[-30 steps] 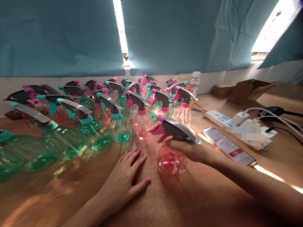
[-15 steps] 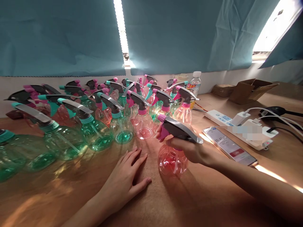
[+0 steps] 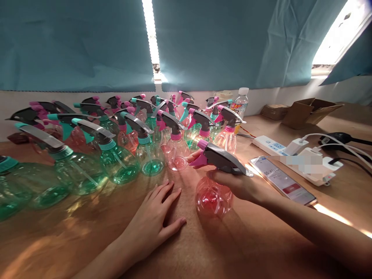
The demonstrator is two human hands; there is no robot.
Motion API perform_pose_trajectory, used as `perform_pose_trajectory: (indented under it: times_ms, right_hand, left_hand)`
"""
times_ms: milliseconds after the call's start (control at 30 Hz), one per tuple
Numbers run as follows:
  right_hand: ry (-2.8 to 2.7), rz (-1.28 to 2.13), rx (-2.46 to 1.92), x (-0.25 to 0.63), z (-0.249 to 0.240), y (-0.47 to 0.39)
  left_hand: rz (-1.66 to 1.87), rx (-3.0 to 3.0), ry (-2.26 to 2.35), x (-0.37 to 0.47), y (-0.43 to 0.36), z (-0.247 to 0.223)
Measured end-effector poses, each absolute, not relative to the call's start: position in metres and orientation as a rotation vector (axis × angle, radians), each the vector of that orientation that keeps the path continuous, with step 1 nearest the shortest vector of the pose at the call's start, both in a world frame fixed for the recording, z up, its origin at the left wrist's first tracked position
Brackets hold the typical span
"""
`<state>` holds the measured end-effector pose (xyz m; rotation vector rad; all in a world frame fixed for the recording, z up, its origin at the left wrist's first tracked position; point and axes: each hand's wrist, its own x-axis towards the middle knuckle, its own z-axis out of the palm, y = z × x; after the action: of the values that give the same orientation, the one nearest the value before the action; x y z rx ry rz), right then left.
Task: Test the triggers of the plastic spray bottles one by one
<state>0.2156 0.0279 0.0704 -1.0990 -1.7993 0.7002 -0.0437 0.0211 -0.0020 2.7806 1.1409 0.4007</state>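
Note:
My right hand (image 3: 236, 183) grips a pink spray bottle (image 3: 214, 199) round its neck, below the grey and pink spray head. The fingers reach to the pink trigger, with one fingertip showing out in front of it. This bottle stands upright on the brown table (image 3: 192, 252), its nozzle pointing left. Palm down on the table, my left hand (image 3: 155, 221) lies with its fingers spread and holds nothing. Just beyond it are a clear pink spray bottle (image 3: 176, 153) and a green spray bottle (image 3: 151, 159).
Several more green and pink spray bottles (image 3: 78, 170) crowd the left and back. To the right lie a phone (image 3: 281, 180) with a running timer and a white power strip (image 3: 269, 145) with cables. Behind stand a drink bottle (image 3: 241, 102) and an open cardboard box (image 3: 308, 112).
The fingers of my right hand have straightened forward, and the trigger sticks out farther from the spray head. My left hand stays where it was. The view has shifted slightly.

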Motion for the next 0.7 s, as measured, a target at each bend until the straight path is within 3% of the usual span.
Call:
perform_pose_trajectory:
  times_ms: [700]
  right_hand:
    - [-1.698,0.77,-0.941,0.197,0.069,0.03]
  left_hand:
    - [0.453,2.773,1.141,-0.045,0.022,-0.007]
